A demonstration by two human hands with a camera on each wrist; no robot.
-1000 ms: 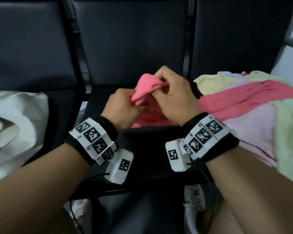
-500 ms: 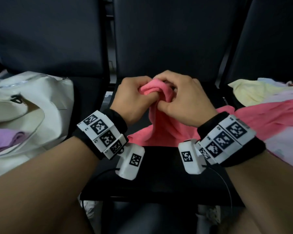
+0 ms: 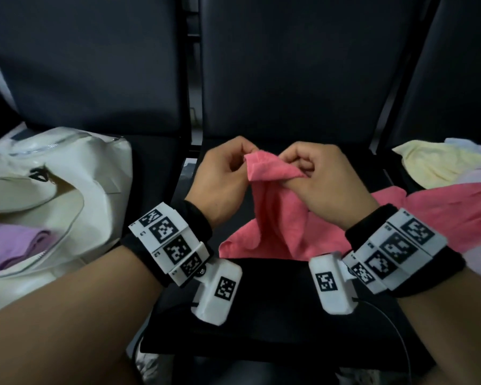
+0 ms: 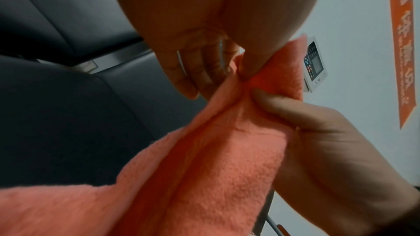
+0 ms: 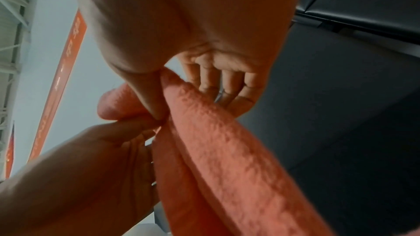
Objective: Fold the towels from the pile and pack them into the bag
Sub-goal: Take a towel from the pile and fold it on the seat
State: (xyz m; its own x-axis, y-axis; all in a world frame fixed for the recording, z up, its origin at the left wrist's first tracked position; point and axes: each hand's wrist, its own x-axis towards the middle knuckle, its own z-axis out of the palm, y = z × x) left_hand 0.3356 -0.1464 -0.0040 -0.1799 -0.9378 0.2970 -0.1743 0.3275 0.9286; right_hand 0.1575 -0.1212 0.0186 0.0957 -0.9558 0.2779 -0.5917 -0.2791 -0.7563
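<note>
One towel, lilac point(image 3: 14, 243), already sits in our bag point(image 3: 95, 173) at frame left. Left hand point(image 3: 220, 179) and right hand point(image 3: 325, 179) each pinch the pink towel's point(image 3: 275, 223) top edge, centre frame, unfolded. Pile point(image 3: 442, 173) waits at right.

Both forearms are extended forward and angled inward, so that the left hand point(image 3: 222, 176) and the right hand point(image 3: 324, 182) are brought close together at the centre of the head view, knuckles up. The pink towel point(image 3: 272, 218) is pinched at its top edge between thumb and curled fingers of each hand, the two grips set just beside each other. Marker-covered bands are worn on both wrists.
</note>
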